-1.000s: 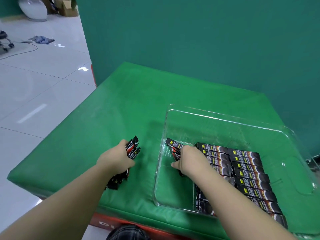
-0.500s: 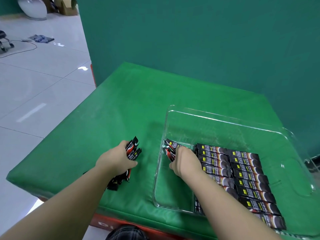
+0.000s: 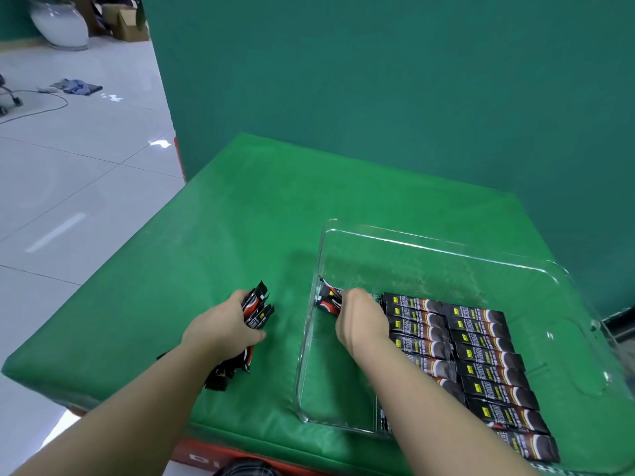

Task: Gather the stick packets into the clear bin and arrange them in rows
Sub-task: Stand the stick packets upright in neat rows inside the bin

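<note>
Curled round a bundle of stick packets (image 3: 257,312) on the green table (image 3: 213,242), the left hand (image 3: 225,326) waits; the right hand (image 3: 360,321) pinches packets (image 3: 329,298) inside the clear bin (image 3: 429,242), left of the laid rows (image 3: 474,352), long axes matching.

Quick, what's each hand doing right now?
Left hand: grips a bunch of stick packets on the green table.
Right hand: holds a few packets inside the clear bin.

Looked like a recording studio room: green backdrop wall (image 3: 378,80), green-covered table (image 3: 240,218), white tiled floor (image 3: 68,183), cardboard box (image 3: 129,24) far left.
</note>
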A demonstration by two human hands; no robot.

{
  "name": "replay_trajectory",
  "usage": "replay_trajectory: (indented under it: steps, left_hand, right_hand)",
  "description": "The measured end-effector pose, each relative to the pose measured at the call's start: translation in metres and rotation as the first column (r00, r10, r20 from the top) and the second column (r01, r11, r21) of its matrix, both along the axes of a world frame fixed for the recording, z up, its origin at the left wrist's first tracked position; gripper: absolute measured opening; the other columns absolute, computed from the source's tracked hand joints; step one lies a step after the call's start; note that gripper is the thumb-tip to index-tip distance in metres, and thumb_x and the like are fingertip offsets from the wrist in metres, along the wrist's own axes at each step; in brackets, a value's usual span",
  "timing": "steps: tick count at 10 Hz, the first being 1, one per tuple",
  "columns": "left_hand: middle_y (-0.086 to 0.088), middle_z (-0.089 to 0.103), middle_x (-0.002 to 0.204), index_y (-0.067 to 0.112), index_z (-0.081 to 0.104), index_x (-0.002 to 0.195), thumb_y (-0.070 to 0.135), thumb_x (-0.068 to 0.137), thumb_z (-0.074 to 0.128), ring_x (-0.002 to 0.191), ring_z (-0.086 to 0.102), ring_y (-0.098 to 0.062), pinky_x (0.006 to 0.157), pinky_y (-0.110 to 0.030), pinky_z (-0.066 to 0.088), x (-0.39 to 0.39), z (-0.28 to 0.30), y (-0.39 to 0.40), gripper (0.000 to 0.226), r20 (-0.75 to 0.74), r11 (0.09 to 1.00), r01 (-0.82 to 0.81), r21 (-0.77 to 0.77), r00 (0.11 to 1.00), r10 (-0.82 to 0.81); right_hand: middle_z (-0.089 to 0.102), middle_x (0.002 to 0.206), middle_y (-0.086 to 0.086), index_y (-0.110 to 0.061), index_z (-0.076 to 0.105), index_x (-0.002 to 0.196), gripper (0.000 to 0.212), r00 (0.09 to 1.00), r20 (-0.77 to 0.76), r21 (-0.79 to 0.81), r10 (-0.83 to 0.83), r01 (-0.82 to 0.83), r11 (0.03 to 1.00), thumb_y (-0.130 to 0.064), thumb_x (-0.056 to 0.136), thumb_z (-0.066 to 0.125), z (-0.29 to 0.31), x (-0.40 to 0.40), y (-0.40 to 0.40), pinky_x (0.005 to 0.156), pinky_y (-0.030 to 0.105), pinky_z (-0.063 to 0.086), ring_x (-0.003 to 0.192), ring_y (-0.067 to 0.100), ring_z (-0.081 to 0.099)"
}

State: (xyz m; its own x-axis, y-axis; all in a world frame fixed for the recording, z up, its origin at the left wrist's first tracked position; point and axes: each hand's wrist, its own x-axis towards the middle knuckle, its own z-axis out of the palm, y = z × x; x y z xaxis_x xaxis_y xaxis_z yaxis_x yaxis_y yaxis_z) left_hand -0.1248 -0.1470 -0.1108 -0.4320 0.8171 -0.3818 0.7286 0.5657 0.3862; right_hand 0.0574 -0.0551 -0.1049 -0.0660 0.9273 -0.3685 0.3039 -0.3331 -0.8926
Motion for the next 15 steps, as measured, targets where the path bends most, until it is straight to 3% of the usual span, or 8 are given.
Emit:
replay_trajectory:
  steps: [1,3,4,6,8,10,12,15]
  left_hand:
    - [0.009,0.065,0.098,0.029,0.028,0.142,0.046,0.081,0.069,0.081,0.065,-0.016,0.075,-0.032,0.055,0.0,0.0,0.001,0.075,-0.004,1.0,0.002,-0.003,1.0,-0.002]
    - [0.01,0.064,0.093,0.028,0.028,0.142,0.045,0.082,0.068,0.077,0.066,-0.014,0.072,-0.032,0.056,0.001,0.0,0.001,0.075,0.004,1.0,-0.001,-0.003,1.0,0.001]
    - [0.01,0.064,0.094,0.028,0.028,0.143,0.044,0.082,0.068,0.077,0.066,-0.014,0.072,-0.032,0.056,0.001,0.0,0.001,0.075,-0.001,1.0,0.001,-0.001,1.0,-0.001]
    - [0.01,0.064,0.089,0.028,0.03,0.14,0.044,0.081,0.07,0.075,0.067,-0.015,0.073,-0.035,0.058,0.0,0.0,0.002,0.072,0.007,1.0,-0.006,-0.003,1.0,0.006]
    - [0.009,0.066,0.091,0.029,0.032,0.139,0.044,0.08,0.07,0.077,0.067,-0.017,0.075,-0.036,0.057,-0.001,-0.001,0.002,0.072,0.016,1.0,-0.008,-0.002,1.0,0.008]
    - [0.008,0.065,0.093,0.028,0.032,0.139,0.044,0.08,0.071,0.079,0.066,-0.018,0.077,-0.035,0.056,0.0,0.0,0.001,0.073,0.018,1.0,-0.012,0.004,1.0,0.012]
    - [0.007,0.066,0.091,0.028,0.032,0.139,0.043,0.079,0.071,0.077,0.068,-0.018,0.077,-0.037,0.057,-0.001,-0.001,0.002,0.073,0.036,1.0,-0.015,0.006,0.999,0.015]
    - [0.007,0.066,0.091,0.028,0.032,0.14,0.044,0.079,0.071,0.074,0.068,-0.017,0.075,-0.036,0.058,-0.002,-0.003,0.002,0.074,0.032,1.0,-0.019,0.008,0.999,0.019]
  right_hand:
    - [0.053,0.116,0.029,0.017,0.052,0.114,0.027,0.998,-0.035,0.067,-0.046,0.048,0.997,0.003,0.094,0.04,-0.001,0.002,0.001,0.052,0.006,0.042,0.048,-0.014,0.049]
    - [0.054,0.109,0.009,-0.007,0.051,0.113,0.028,0.847,0.518,0.067,0.12,-0.18,0.981,0.003,0.087,0.055,0.017,0.003,0.0,0.064,0.025,0.044,0.095,0.021,0.063]
    - [0.055,0.104,0.011,-0.009,0.052,0.109,0.023,0.707,0.671,0.083,0.223,-0.37,0.925,0.002,0.088,0.053,0.018,0.001,0.001,0.05,0.023,0.036,0.091,0.018,0.066]
    - [0.056,0.105,0.007,-0.008,0.052,0.111,0.032,0.591,0.776,0.158,0.219,-0.519,0.84,-0.032,0.091,0.06,0.027,0.013,-0.001,0.077,0.036,0.05,0.093,0.028,0.06]
    - [0.045,0.074,0.001,-0.011,0.043,0.088,0.039,0.764,0.526,0.115,0.373,-0.498,0.859,-0.049,0.095,0.041,0.046,0.028,-0.009,0.055,0.03,0.032,0.065,0.015,0.043]
    - [0.057,0.081,0.006,-0.011,0.054,0.085,0.027,0.991,0.069,0.098,0.118,-0.125,0.987,-0.035,0.097,0.049,0.04,0.021,-0.009,0.063,0.029,0.04,0.075,0.02,0.051]
    - [0.054,0.065,-0.002,-0.01,0.058,0.081,0.022,0.988,0.144,0.236,-0.057,0.022,0.971,-0.028,0.092,0.06,0.038,0.029,-0.006,0.049,0.023,0.034,0.056,0.012,0.046]
    - [0.055,0.077,0.0,-0.008,0.053,0.087,0.017,0.953,0.29,0.295,-0.081,-0.009,0.956,-0.021,0.09,0.063,0.03,0.046,-0.008,0.062,0.028,0.034,0.073,0.021,0.052]
